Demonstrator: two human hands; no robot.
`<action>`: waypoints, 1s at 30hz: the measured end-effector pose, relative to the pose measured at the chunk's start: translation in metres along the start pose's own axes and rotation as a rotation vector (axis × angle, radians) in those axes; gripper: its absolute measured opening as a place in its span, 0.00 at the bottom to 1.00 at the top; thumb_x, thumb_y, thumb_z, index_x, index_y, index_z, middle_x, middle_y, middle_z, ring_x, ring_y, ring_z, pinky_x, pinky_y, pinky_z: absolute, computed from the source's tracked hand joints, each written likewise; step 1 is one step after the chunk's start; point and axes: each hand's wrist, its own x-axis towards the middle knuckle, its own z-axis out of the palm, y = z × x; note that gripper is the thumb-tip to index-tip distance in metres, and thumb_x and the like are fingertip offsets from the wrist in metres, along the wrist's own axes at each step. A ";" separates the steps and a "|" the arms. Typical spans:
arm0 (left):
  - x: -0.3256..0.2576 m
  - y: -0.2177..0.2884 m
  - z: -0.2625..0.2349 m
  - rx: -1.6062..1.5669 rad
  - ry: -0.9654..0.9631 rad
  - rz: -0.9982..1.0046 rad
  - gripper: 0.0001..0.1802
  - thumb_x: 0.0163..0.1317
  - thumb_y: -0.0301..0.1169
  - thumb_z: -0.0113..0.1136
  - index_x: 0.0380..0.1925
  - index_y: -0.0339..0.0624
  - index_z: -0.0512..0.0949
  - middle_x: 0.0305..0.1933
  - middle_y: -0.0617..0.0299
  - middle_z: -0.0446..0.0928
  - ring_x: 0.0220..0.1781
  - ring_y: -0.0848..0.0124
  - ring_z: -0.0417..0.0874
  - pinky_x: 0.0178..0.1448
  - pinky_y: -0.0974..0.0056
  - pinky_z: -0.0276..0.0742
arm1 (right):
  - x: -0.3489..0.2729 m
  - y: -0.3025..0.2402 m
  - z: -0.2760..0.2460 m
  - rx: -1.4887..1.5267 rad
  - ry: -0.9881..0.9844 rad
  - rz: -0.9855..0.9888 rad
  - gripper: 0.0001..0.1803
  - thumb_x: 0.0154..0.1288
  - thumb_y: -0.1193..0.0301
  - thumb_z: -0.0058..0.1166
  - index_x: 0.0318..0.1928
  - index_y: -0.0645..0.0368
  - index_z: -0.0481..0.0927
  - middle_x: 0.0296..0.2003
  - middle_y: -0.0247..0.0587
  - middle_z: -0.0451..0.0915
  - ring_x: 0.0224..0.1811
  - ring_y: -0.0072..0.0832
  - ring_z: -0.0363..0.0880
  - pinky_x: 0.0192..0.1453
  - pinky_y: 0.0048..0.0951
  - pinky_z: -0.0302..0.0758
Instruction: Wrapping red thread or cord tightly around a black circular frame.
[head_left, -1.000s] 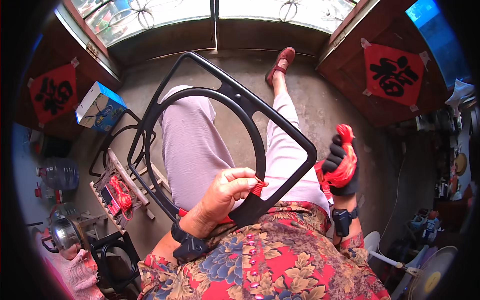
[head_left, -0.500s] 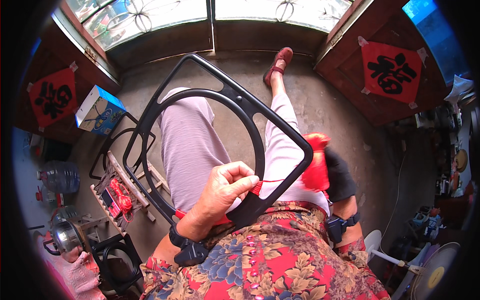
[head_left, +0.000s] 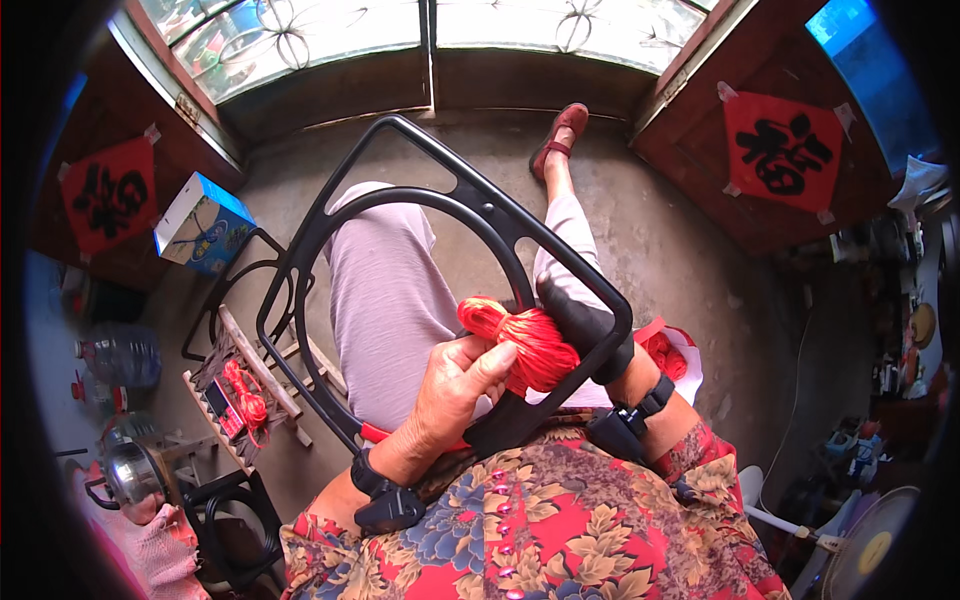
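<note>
A black frame (head_left: pixel 392 128), squarish with a round ring inside, lies tilted across my lap. My left hand (head_left: pixel 455 390) is bare and closed at the ring's near side, thumb and fingers pinching red cord where it meets the frame. Right above those fingertips is a tied bundle of red cord (head_left: pixel 535 345), over the near right part of the ring. My right hand (head_left: pixel 585 325), in a black glove, is closed at the bundle's right side; its fingertips are partly hidden behind the cord and frame.
By my right hip is a white and red bag (head_left: pixel 680 365) with more red cord. On the left, a low wooden stool (head_left: pixel 255 365) bears red cord, beside another black frame (head_left: pixel 205 310) and a blue box (head_left: pixel 205 225). A fan (head_left: pixel 870 550) stands at lower right.
My right hand has come in from beyond the frame's right edge, bringing the red cord bundle over the ring. The left hand keeps its pinch at nearly the same spot.
</note>
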 end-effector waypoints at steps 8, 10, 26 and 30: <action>0.003 -0.009 -0.003 -0.161 0.034 -0.095 0.21 0.68 0.45 0.47 0.31 0.37 0.79 0.24 0.64 0.76 0.24 0.80 0.74 0.29 0.74 0.69 | 0.011 0.021 0.008 -0.009 -0.124 -0.247 0.15 0.69 0.71 0.46 0.53 0.63 0.71 0.46 0.39 0.77 0.45 0.24 0.77 0.52 0.22 0.73; 0.002 -0.004 0.010 -0.297 0.137 -0.015 0.19 0.68 0.42 0.46 0.35 0.37 0.78 0.29 0.63 0.78 0.28 0.79 0.76 0.31 0.74 0.71 | 0.016 0.029 -0.010 -0.033 0.088 -0.466 0.13 0.70 0.69 0.45 0.50 0.63 0.73 0.40 0.36 0.79 0.37 0.21 0.78 0.47 0.22 0.75; 0.003 -0.005 -0.005 -0.109 -0.146 -0.108 0.10 0.63 0.35 0.58 0.32 0.39 0.79 0.26 0.71 0.75 0.25 0.85 0.70 0.31 0.78 0.65 | -0.115 0.029 -0.093 -0.173 0.381 -0.680 0.18 0.73 0.59 0.38 0.44 0.63 0.71 0.27 0.34 0.69 0.24 0.20 0.66 0.29 0.19 0.65; 0.001 0.001 0.002 -0.074 -0.095 -0.077 0.06 0.61 0.31 0.61 0.32 0.39 0.78 0.26 0.71 0.76 0.25 0.86 0.70 0.30 0.78 0.64 | -0.121 0.028 -0.082 -0.435 0.588 -0.684 0.11 0.71 0.71 0.43 0.50 0.61 0.72 0.36 0.36 0.75 0.38 0.21 0.74 0.41 0.19 0.73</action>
